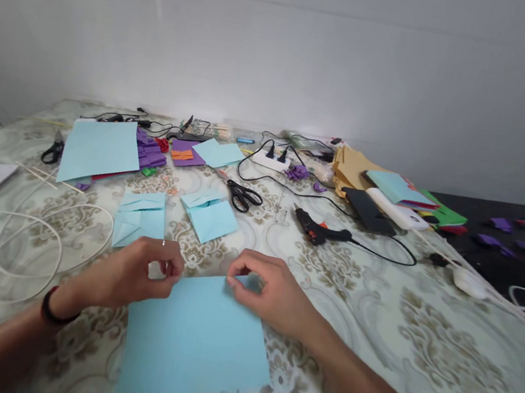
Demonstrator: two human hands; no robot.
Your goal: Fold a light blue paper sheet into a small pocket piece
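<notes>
A flat light-blue paper sheet (198, 348) lies on the patterned tablecloth near the front edge. At its far left corner, my left hand (140, 273) pinches the paper between thumb and fingers. My right hand (270, 293) pinches the far edge toward the right corner. Both far corners are partly hidden by my fingers. Just beyond my hands are two folded light-blue papers, one at the left (141, 216) and one nearer the middle (211, 216). Black-handled scissors (243, 196) lie behind them.
A black glue gun (320, 228) lies right of the scissors, its cord running right. A white power strip (272, 159) sits farther back. Coiled white cable (61, 249) spreads at the left. Stacked blue paper (100, 151) and a white power bank (397, 210) flank the work area.
</notes>
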